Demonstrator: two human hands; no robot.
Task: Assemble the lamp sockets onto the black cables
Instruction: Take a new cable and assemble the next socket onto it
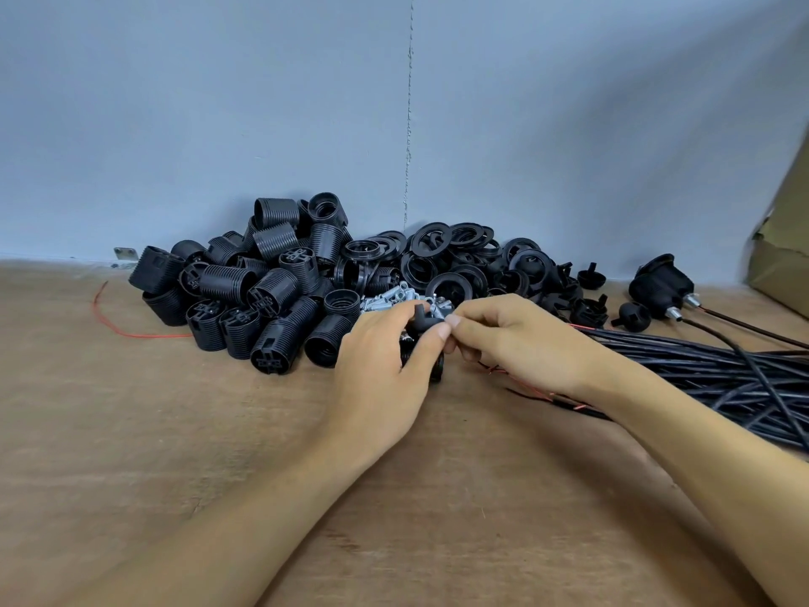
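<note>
Head view, reading from my remote seat: at the far left a loose red wire [114, 322] curls across the wooden table [175, 453], and a small metal bracket [126, 256] sits where the table meets the blue-grey wall [262, 102]. Next comes a heap of black threaded socket bodies [245, 295], stacked against the wall and lying every which way. Behind the hands and just right of that heap I see a pile of flat black rings [442, 256], with a scatter of small silver metal fittings [392, 299] in front of it. The left hand [385, 370] has its fingers and thumb curled round a black socket piece [421, 319], held just above the table at the middle of the picture; most of the piece is hidden by the hand. The right hand [516, 339] meets it from the other side, fingers curled, thumb and forefinger tips pressed together right beside the left thumb; I cannot tell what, if anything, is pinched between them. Thin red strands [492, 369] show under the right hand. Further right lie several small black caps [589, 309], then a pair of assembled sockets [661, 284] already on their leads. A thick bundle of black cables [722, 374] fans out along the table toward the right edge, passing behind the right forearm. A cardboard box [783, 256] leans at the far right.
</note>
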